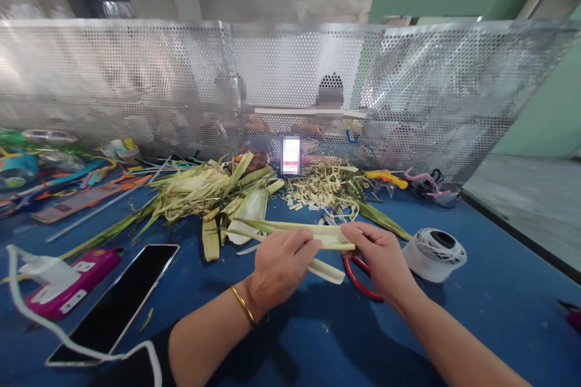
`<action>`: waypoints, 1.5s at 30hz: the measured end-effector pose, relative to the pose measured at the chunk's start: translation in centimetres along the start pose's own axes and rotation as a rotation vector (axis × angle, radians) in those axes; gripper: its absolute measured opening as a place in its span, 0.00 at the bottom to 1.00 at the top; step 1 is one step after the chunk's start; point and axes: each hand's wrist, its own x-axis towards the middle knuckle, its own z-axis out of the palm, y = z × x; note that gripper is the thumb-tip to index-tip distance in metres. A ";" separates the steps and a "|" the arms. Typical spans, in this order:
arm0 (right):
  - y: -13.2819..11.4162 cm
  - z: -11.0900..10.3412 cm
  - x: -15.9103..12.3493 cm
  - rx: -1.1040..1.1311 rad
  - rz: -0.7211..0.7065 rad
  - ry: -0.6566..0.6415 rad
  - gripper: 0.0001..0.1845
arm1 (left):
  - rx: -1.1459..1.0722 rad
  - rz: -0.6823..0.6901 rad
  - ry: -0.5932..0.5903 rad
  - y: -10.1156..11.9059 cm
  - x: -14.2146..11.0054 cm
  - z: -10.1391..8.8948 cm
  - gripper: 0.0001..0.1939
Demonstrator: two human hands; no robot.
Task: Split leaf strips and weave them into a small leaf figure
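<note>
A long pale green husk (329,237) is stretched between my two hands above the table. My left hand (284,260), with a gold bangle at its wrist, is closed round the middle of the husk. At its right end, my right hand (379,257) pinches the edge between thumb and fingers. Another pale husk strip (329,271) shows below my left hand. The red handles of what look like scissors (361,290) lie under my right hand, their blades hidden. Just right of that hand stands a roll of white cord (434,257).
Behind my hands lie a heap of husks (195,193) and a pile of cut scraps (327,184). A phone (120,296), a purple power strip (72,281) and a white cable (40,326) are at left. A perforated metal screen (158,72) borders the back, with people behind it.
</note>
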 end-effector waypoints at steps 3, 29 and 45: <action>-0.4 0.1 -0.1 -0.056 0.064 -0.119 0.20 | 0.005 -0.027 0.030 -0.2 -0.3 0.1 0.14; -0.4 1.2 -0.8 0.099 0.172 0.025 0.23 | -1.366 -1.401 -0.449 1.1 0.7 1.4 0.16; -0.2 0.9 -0.5 0.204 0.284 -0.084 0.21 | -1.328 -1.429 -0.358 1.2 1.4 1.2 0.13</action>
